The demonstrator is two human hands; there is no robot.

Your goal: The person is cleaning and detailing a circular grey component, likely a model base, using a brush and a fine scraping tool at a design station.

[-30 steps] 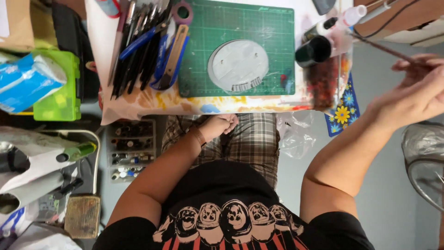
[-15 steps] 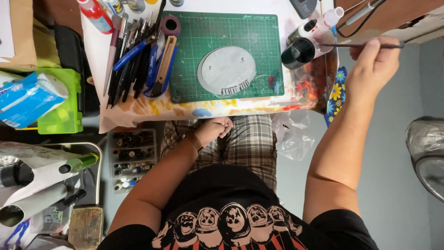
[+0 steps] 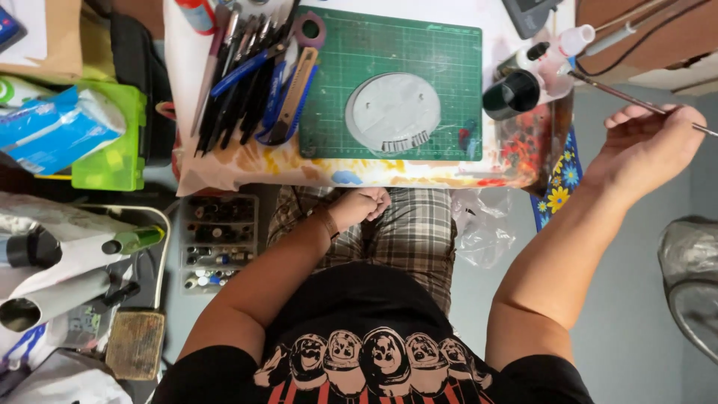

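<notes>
My right hand is raised at the right of the table and grips a thin paintbrush whose tip points toward a black-capped bottle. My left hand rests as a loose fist on my plaid-clad lap, just below the table's front edge, holding nothing. A round grey disc-shaped model part lies in the middle of the green cutting mat.
Pens, knives and cutters lie in a row left of the mat. White dropper bottles stand near the black-capped one. A green box, a compartment tray of small paint pots and a clear plastic bag surround my seat.
My right hand moved with the paintbrush, first up toward the bottles, now slightly right and lower. The view shifted a little. My left hand stayed on my lap.
</notes>
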